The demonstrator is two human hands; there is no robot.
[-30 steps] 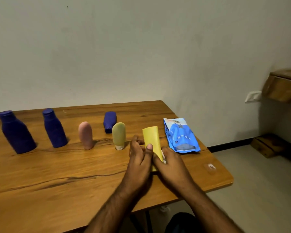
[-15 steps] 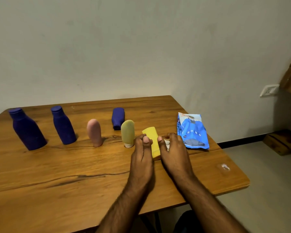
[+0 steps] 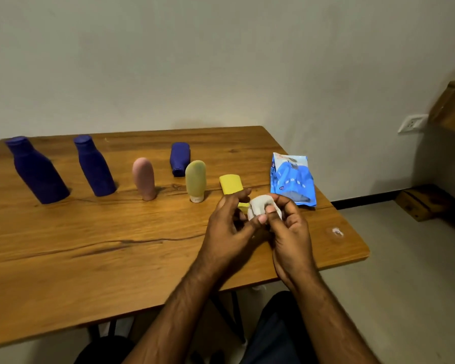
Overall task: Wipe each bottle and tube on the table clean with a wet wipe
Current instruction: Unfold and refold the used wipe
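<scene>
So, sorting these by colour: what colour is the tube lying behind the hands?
Yellow; the tube shows in the head view.

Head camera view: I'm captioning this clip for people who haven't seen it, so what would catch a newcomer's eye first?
First, the two hands at the table's near right: the left hand and right hand together pinch a crumpled white wipe. Behind them stands a yellow tube, with a blue wipes packet to its right. To the left, two tall dark-blue bottles stand out on the wooden table.

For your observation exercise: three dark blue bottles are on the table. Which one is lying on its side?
The small blue bottle at the back, behind the pink tube and green tube, lies down. The two larger blue bottles stand upright at the left.
</scene>
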